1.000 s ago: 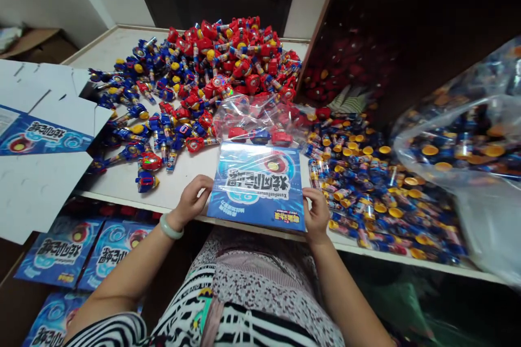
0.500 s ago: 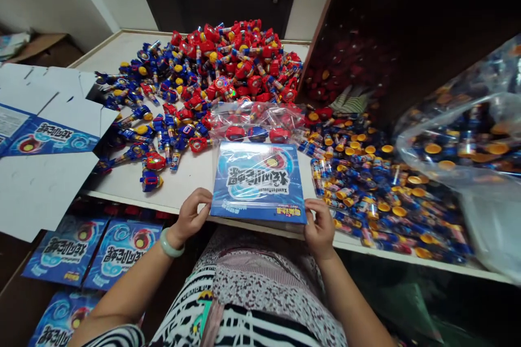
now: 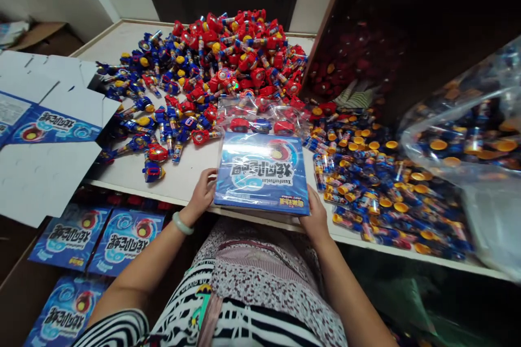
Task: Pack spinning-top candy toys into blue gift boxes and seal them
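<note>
A blue printed box [image 3: 260,173] in clear plastic film lies at the front edge of the table, right in front of me. My left hand [image 3: 204,191] grips its left side, the fingertips partly hidden behind it. On the box's near right corner is my right hand [image 3: 316,216], its fingers partly tucked out of sight along the side. Past the box's far edge, loose clear film [image 3: 264,111] spreads over red and blue toys. Whether those toys lie inside the film or under it, I cannot tell.
A big heap of red and blue toys [image 3: 240,49] covers the back of the table [image 3: 191,179]. Small blue tubes with yellow ends [image 3: 374,195] lie to the right, beside a clear bag [image 3: 468,146] of more. Flat cardboard blanks [image 3: 44,173] are at left, above finished-looking boxes [image 3: 73,238].
Both hands have slid from the near corners further up and around the box's sides. The box's near face tips slightly differently, and the whole view has shifted a little.
</note>
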The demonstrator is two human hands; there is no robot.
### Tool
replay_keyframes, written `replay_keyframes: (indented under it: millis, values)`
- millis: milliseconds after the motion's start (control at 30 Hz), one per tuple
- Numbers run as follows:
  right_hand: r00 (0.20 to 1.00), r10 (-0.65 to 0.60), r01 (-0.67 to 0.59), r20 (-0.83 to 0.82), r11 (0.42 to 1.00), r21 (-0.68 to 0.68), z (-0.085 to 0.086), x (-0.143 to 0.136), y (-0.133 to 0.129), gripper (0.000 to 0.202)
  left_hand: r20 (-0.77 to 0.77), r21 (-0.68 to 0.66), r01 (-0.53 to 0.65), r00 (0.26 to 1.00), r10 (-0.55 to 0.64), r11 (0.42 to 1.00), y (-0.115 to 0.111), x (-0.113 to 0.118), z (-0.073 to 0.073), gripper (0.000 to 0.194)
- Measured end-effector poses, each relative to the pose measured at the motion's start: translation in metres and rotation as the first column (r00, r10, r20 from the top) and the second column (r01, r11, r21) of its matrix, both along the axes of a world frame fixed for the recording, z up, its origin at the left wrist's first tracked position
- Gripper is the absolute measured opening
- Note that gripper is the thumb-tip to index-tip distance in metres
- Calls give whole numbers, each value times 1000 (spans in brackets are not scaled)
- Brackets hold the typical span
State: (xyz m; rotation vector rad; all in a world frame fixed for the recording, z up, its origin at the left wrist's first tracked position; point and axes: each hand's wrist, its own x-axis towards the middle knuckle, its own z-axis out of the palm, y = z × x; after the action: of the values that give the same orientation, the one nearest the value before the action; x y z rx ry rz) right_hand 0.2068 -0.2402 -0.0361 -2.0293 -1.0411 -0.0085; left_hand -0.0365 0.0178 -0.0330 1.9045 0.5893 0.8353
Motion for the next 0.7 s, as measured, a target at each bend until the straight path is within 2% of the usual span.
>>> replay_keyframes:
  millis: [67,133,233,300,433,533,633,700]
  values:
    - [998,50,-51,-34,997,-51,2,9,9,34,-40,-121,-20,999,15,992,-1,16,-5,26]
    - [996,79,-83,-51,993,-83,7,16,18,23,-52,-165,-86,996,78,983,-2,26,-7,21]
    - [1000,14,-17,-28,993,-115,10,20,23,23,-44,-146,-192,981,187,970,-1,30,-8,14]
    - [999,29,-31,-19,993,-114,8,18,17,21,-43,-102,-207,978,204,973,0,30,-8,9]
    - [982,185,-187,-29,980,-70,1,12,-1,18,-19,-80,-93,996,92,992,4,23,-6,13]
    - [986,161,-164,-46,984,-65,-1,12,-2,20,8,-114,84,996,-84,990,8,3,-2,19]
    - [991,120,-122,-50,992,-38,2,13,5,22,-30,-177,334,938,-344,926,12,-23,3,18]
    - [989,148,-148,-16,989,-18,4,10,3,21,-56,-211,382,914,-401,900,13,-31,5,18]
